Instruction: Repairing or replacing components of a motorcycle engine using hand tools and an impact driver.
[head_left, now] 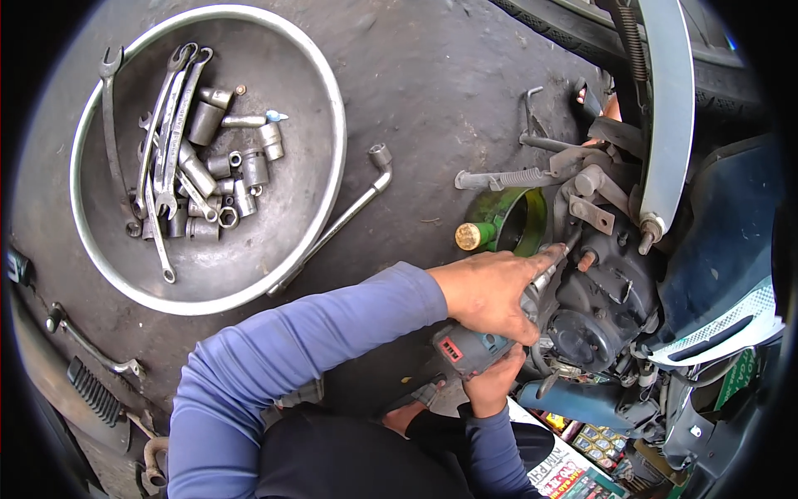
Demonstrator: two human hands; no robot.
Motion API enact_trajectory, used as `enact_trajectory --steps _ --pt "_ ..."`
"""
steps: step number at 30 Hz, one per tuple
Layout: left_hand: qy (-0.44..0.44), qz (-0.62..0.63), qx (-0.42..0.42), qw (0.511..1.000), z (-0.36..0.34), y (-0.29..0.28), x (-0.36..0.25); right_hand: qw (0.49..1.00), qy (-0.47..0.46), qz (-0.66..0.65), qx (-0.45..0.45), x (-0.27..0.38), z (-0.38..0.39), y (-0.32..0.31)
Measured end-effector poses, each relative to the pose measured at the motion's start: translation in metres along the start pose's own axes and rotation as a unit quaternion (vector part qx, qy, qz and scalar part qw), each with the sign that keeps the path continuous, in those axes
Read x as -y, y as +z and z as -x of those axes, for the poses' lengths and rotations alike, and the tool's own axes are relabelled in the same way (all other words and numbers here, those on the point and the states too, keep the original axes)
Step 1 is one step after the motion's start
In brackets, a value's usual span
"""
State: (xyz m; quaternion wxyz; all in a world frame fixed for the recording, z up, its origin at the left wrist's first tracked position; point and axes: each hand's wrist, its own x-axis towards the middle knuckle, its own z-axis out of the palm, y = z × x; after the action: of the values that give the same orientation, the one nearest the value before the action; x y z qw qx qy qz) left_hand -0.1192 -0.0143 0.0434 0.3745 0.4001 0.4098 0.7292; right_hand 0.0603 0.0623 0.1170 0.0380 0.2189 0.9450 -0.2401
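Note:
My right hand point(495, 381) is wrapped around the grip of a grey-and-blue cordless impact wrench point(475, 353). From the left, my left hand point(489, 291) closes over the tool's front end, where a metal socket point(544, 279) shows by the fingers. Its index finger stretches toward the motorbike's engine point(586, 333), beside a rusty bolt end point(588, 260). The tool's nose points at the engine's underside parts; its exact contact is hidden by my left hand. Just beyond that hand, a green plastic container point(532, 218) with a yellowish cap point(468, 236) sits on the floor.
A metal basin point(299, 249) at the left holds several wrenches point(176, 125) and sockets point(206, 125). An L-shaped socket wrench point(349, 214) leans by its rim. The bike's kickstand point(507, 179) juts leftward. Another person's foot point(588, 98) shows beyond. Other motorbike parts point(96, 391) are at far left.

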Motion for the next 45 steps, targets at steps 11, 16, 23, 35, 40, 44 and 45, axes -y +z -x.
enact_trajectory --steps 11,16,23,35,40,44,45 --pt "-0.032 0.006 0.023 0.999 -0.016 -0.007 -0.002 0.996 -0.008 -0.040 -0.082 0.000 -0.004 0.014" --pt "-0.022 0.002 0.023 0.999 -0.019 -0.010 -0.005 0.990 0.047 -0.109 -0.073 -0.001 0.001 0.014" --pt "-0.056 0.011 0.046 0.997 -0.023 -0.010 -0.010 0.983 0.130 -0.112 -0.071 -0.015 0.004 0.012" --pt "-0.030 -0.059 0.026 0.997 -0.024 -0.007 -0.003 0.991 0.073 -0.103 -0.047 -0.009 0.002 0.021" --pt "-0.023 -0.036 0.039 0.998 -0.034 -0.001 -0.004 0.991 0.037 -0.118 -0.059 -0.012 0.001 0.022" --pt "-0.052 -0.037 -0.013 0.998 -0.038 0.009 -0.001 0.993 0.005 -0.069 -0.100 -0.016 0.004 0.011" --pt "-0.036 -0.003 -0.047 0.998 -0.033 0.016 -0.001 0.990 0.004 -0.079 -0.112 -0.017 0.007 0.008"
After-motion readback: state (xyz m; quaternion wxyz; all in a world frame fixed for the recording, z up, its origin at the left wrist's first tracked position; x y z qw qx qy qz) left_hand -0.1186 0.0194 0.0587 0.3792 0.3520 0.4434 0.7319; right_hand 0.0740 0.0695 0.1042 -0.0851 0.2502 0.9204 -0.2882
